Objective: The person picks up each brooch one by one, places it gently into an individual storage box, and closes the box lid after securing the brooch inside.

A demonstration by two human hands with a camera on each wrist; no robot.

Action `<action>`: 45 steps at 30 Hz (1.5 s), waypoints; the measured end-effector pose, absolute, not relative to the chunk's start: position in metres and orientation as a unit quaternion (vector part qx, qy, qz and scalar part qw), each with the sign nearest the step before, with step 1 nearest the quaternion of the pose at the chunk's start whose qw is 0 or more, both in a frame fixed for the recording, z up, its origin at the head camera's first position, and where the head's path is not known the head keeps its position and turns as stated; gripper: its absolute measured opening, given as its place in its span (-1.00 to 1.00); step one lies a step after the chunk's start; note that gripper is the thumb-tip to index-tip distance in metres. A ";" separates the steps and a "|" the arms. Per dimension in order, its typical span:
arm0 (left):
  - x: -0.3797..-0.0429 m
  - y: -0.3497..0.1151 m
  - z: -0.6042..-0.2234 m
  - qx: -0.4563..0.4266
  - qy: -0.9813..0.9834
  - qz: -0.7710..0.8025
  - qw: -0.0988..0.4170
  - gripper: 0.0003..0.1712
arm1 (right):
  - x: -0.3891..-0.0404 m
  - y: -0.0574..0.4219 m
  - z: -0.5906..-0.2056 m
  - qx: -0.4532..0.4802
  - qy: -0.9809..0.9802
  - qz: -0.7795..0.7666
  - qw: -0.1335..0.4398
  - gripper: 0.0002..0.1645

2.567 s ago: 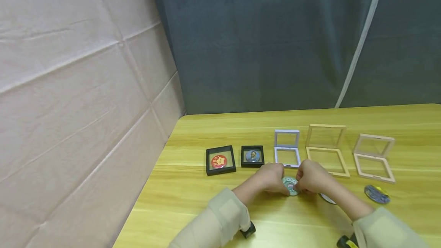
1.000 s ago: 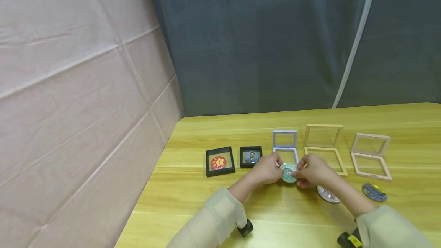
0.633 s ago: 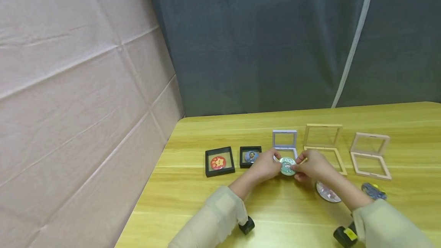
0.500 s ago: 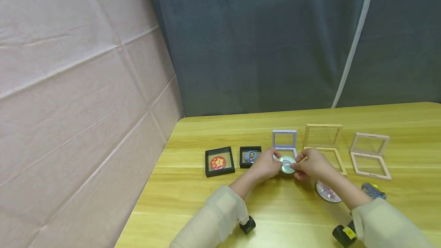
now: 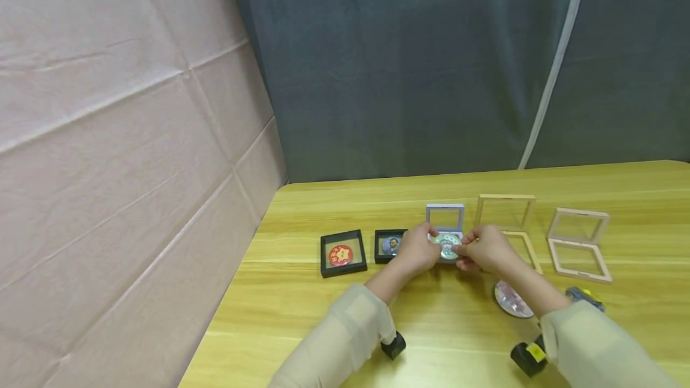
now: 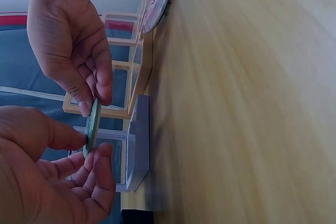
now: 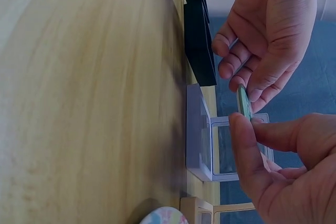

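Note:
A round green badge (image 5: 447, 245) is held between both hands, raised off the table. My left hand (image 5: 417, 250) pinches its left edge between thumb and fingers. On the opposite edge, the thumb and fingertips of my right hand (image 5: 487, 249) grip it. Seen edge-on in the left wrist view, the badge (image 6: 92, 126) is thin and tilted. Just beyond the hands stands a small lavender display frame (image 5: 444, 205), its lid raised upright. The lavender frame's lower half (image 7: 194, 135) lies on the table, partly hidden by the badge and hands in the head view.
Left of the hands lie two black frames holding a red star badge (image 5: 341, 255) and a blue portrait badge (image 5: 390, 246). To the right stand an opened yellow frame (image 5: 507, 197) and an opened beige frame (image 5: 582, 212). A pink badge (image 5: 512, 300) and dark blue badge (image 5: 584, 298) lie nearer.
Both hands have lifted the green badge from the table and carried it away from me, toward the lavender frame. More of the pink badge has come into sight.

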State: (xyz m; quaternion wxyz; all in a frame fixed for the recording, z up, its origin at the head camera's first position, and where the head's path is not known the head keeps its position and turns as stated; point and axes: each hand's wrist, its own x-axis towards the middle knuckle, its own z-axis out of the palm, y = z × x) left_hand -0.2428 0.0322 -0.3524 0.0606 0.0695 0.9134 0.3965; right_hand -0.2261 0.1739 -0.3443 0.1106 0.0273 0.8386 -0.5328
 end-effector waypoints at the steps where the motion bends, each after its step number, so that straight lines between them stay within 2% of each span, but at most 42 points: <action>1: -0.244 0.033 -0.352 0.068 0.914 0.394 0.061 -0.72 | -0.226 0.174 -0.344 0.026 0.840 -0.531 0.109 -0.75; 9: -0.247 0.036 -0.352 0.064 0.923 0.375 0.051 -0.67 | -0.231 0.172 -0.344 0.040 0.840 -0.532 0.102 -0.75; 16: -0.252 0.037 -0.351 0.054 0.930 0.360 0.040 -0.74 | -0.237 0.171 -0.346 0.054 0.835 -0.541 0.089 -0.79; 23: -0.257 0.039 -0.351 0.042 0.936 0.346 0.046 -0.75 | -0.240 0.171 -0.347 0.059 0.832 -0.546 0.081 -0.85; 45: -0.265 0.042 -0.352 0.040 0.953 0.296 0.050 -0.73 | -0.247 0.171 -0.350 0.068 0.844 -0.525 0.084 -0.83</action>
